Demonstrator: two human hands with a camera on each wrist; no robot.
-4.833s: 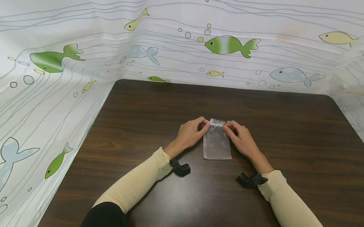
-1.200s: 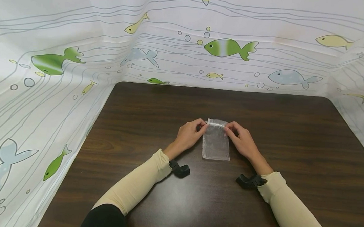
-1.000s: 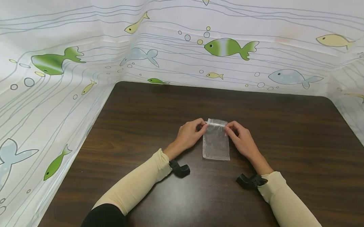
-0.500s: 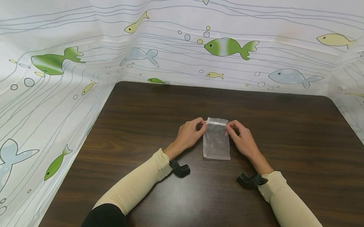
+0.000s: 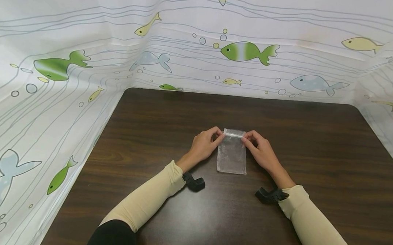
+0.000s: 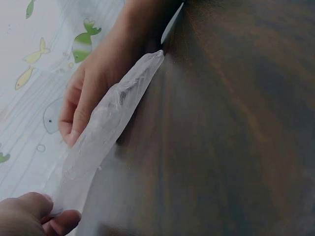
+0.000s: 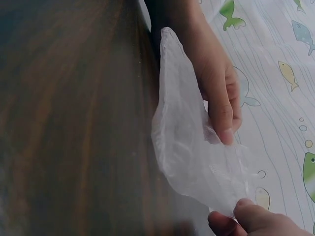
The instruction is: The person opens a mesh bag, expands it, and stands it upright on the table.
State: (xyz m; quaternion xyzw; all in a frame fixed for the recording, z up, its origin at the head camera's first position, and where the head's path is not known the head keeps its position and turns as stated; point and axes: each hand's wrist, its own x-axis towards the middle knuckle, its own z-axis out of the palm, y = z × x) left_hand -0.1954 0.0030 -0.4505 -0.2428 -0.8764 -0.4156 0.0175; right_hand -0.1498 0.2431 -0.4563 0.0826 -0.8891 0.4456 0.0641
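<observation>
A small sheer white drawstring bag (image 5: 231, 155) hangs between both hands, its top band stretched nearly flat. My left hand (image 5: 205, 144) pinches the band's left end between thumb and finger, and my right hand (image 5: 259, 148) pinches its right end. In the left wrist view the bag (image 6: 106, 125) slants across the picture, my left hand (image 6: 34, 216) at its near end and my right hand (image 6: 96, 81) beyond. The right wrist view has the bag (image 7: 182, 118) with my right hand (image 7: 261, 221) below and my left hand (image 7: 211, 69) behind. Nothing shows inside the bag.
Under the hands is a dark wood-grain table (image 5: 169, 112). A white curtain (image 5: 187, 60) printed with fish encloses its back and sides. Black wrist devices (image 5: 194, 182) sit at both cuffs of the cream sleeves.
The bag's top was bunched several seconds ago and is now spread straighter between the hands. Its lower edge has swung slightly left and toward me. Both hands keep their pinch and barely move.
</observation>
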